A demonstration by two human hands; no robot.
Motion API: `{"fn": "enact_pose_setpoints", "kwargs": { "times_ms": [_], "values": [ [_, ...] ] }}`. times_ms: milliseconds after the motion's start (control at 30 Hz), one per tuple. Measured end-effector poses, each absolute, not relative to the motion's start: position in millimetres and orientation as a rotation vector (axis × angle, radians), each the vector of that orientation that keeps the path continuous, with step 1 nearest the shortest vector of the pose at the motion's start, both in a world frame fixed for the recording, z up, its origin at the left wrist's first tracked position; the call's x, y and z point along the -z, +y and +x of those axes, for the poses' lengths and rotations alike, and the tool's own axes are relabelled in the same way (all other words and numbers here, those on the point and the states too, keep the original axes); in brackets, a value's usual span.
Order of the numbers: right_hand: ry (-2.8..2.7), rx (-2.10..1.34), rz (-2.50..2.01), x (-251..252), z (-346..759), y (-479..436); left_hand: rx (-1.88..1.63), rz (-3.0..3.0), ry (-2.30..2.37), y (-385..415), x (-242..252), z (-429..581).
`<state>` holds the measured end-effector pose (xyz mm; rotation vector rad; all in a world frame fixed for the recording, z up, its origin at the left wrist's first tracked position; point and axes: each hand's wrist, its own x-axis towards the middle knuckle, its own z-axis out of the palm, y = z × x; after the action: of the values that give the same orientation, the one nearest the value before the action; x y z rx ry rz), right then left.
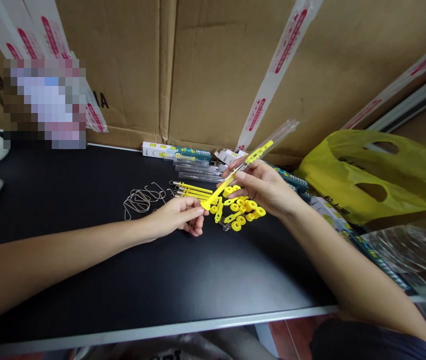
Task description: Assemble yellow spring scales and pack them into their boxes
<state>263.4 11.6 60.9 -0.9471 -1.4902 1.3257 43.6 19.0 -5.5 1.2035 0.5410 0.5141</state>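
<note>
From the left, we have bent wires point(141, 199) lying on the black table point(85, 275), apart from our fingers. Just beside them, our left hand point(181, 215) pinches the flared lower end of a yellow rod point(218, 191) between thumb and fingertips. Behind that hand lie more yellow rods with metal springs, and farther back some spare clear tubes point(200, 177). The rod slants up to the right, above loose yellow rings point(250, 205) and small springs point(226, 227), toward the clear tube point(282, 131) in our right hand point(267, 187), whose fingers are closed around its middle. A flat yellow piece point(260, 151) shows inside that tube, above the grip. We judge the step in hand to be fitting rod and tube together; how far the rod is seated, we cannot tell. The next move seems to call for keeping both in line, the right grip steady but light on the thin plastic, while the left presses the flared end home. Farther right rests a yellow bag point(329, 150).
</note>
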Motion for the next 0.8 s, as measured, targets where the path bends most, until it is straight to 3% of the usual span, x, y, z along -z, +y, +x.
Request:
{"fn": "enact_pose_setpoints", "kwargs": {
  "times_ms": [800],
  "values": [
    [-1.739, -1.409, -0.909, -42, 243, 1, -0.456, 1.182, 0.466, 19, 1, 39]
  ]
}}
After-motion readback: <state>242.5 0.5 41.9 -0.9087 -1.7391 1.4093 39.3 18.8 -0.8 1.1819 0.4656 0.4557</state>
